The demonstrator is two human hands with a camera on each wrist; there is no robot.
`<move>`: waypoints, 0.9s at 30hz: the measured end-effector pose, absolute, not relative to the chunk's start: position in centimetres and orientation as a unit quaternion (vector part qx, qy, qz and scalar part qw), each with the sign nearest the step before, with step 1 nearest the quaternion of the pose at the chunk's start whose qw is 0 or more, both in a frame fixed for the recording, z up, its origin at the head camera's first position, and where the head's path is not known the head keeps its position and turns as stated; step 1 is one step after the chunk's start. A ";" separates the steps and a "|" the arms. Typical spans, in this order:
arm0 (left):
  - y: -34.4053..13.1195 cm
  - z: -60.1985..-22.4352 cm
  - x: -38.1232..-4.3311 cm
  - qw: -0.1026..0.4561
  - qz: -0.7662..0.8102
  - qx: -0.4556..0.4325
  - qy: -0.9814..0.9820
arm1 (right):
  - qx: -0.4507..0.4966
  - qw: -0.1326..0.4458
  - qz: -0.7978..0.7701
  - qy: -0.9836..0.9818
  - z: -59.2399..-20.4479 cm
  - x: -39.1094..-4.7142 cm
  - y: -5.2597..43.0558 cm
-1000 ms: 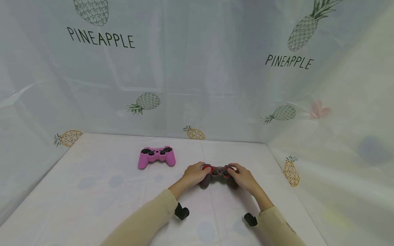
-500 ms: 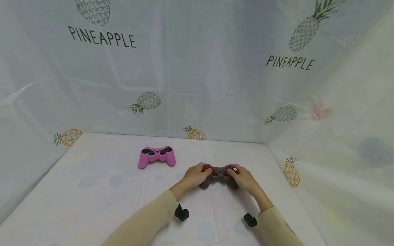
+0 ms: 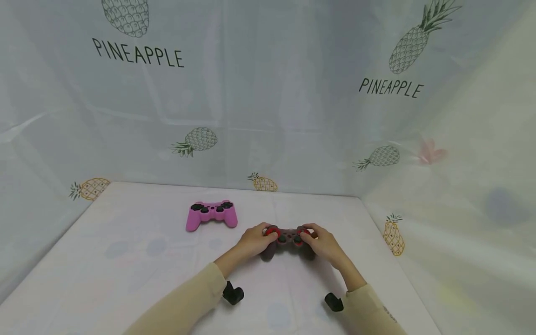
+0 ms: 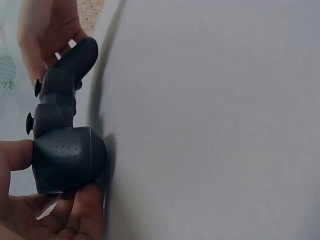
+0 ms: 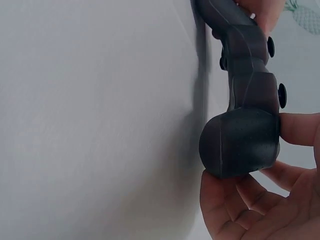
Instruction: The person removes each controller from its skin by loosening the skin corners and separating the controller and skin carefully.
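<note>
A dark game controller [image 3: 289, 236] with red rings round its buttons is held by both hands over the white table. My left hand [image 3: 253, 241] grips its left end, thumb on the top face and fingers curled round the side. On the right end my right hand [image 3: 324, 244] does the same. In the left wrist view the dark controller [image 4: 67, 155] shows end-on between thumb and fingers, close over the cloth. The right wrist view shows the controller's other grip [image 5: 245, 142] pinched likewise. A pink game controller [image 3: 212, 214] lies farther back to the left, untouched.
The white cloth-covered table [image 3: 138, 260] ends at a hanging pineapple-print curtain [image 3: 268, 93] at the back and sides. A black wrist-worn device [image 3: 232, 294] sits by the left sleeve, another black device [image 3: 333, 302] by the right one.
Both hands and the dark controller have shifted slightly to the left together, after staying nearly still over the first half second. The pink controller stays in place.
</note>
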State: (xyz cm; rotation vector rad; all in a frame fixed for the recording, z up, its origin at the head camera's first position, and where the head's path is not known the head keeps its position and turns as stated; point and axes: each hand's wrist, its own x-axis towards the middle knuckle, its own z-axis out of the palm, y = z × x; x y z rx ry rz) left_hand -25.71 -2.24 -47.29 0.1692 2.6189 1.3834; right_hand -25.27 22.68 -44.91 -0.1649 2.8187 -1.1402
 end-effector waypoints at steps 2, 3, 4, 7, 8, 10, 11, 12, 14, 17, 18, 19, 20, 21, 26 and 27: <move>-2.9 -47.2 -25.6 0.086 0.463 0.058 0.880 | -0.060 0.049 -0.376 0.923 -44.9 -25.2 22.2; -3.3 -47.2 -25.5 0.086 0.462 0.058 0.881 | -0.063 0.049 -0.377 0.923 -44.9 -25.2 21.9; -3.6 -47.2 -25.4 0.086 0.463 0.057 0.880 | -0.064 0.049 -0.379 0.922 -44.9 -25.1 21.6; -4.6 -47.2 -25.1 0.084 0.464 0.057 0.880 | -0.069 0.053 -0.386 0.918 -44.9 -25.0 20.8; -5.0 -47.2 -25.0 0.082 0.465 0.055 0.880 | -0.069 0.056 -0.390 0.917 -44.9 -24.9 20.5; -5.8 -47.2 -24.7 0.082 0.468 0.053 0.878 | -0.074 0.057 -0.397 0.913 -44.9 -24.8 19.8; -6.2 -47.1 -24.6 0.082 0.469 0.053 0.878 | -0.076 0.058 -0.400 0.911 -44.9 -24.8 19.4; -6.7 -47.1 -24.5 0.082 0.471 0.051 0.877 | -0.078 0.058 -0.404 0.910 -44.8 -24.7 19.1; -7.3 -47.0 -24.3 0.083 0.473 0.050 0.876 | -0.082 0.057 -0.410 0.907 -44.8 -24.7 18.5; -8.3 -46.7 -24.1 0.082 0.471 0.053 0.877 | -0.092 0.056 -0.414 0.904 -44.7 -24.6 17.8; -8.6 -46.6 -24.0 0.080 0.468 0.052 0.878 | -0.095 0.055 -0.415 0.903 -44.7 -24.6 17.5; -8.8 -46.5 -24.0 0.077 0.465 0.053 0.880 | -0.098 0.054 -0.416 0.903 -44.6 -24.6 17.3; -9.1 -46.4 -24.0 0.075 0.462 0.053 0.882 | -0.100 0.054 -0.416 0.902 -44.6 -24.6 17.1; -9.3 -46.3 -24.0 0.072 0.459 0.053 0.884 | -0.103 0.052 -0.417 0.902 -44.6 -24.7 16.8; -10.4 -46.1 -24.1 0.062 0.456 0.056 0.886 | -0.109 0.049 -0.426 0.897 -44.5 -24.8 15.8; -10.6 -46.0 -24.1 0.061 0.456 0.056 0.886 | -0.111 0.048 -0.428 0.896 -44.5 -24.7 15.7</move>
